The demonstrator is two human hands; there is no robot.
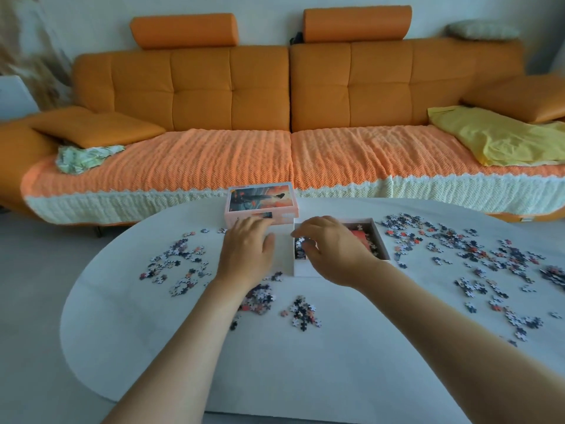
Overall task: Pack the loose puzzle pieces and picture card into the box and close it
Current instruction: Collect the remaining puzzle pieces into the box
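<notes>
The open white box (306, 269) stands at the middle of the white oval table (305, 371). Inside it lie dark puzzle pieces and an orange-red picture card (358, 235), partly hidden by my right hand. My right hand (334, 250) hovers over the box's left part, its fingertips and thumb pinching a few puzzle pieces (301, 240). My left hand (248, 252) lies flat with straight fingers against the box's left side. The lid (260, 199), printed with the picture, sits just behind my left hand. Loose pieces lie scattered left (180, 261), front (304, 312) and right (477, 255).
A long orange sofa (229, 96) with a knitted cover runs behind the table. On it lie a yellow cloth (495, 136) at the right and a green patterned cloth (82, 156) at the left. Grey floor surrounds the table.
</notes>
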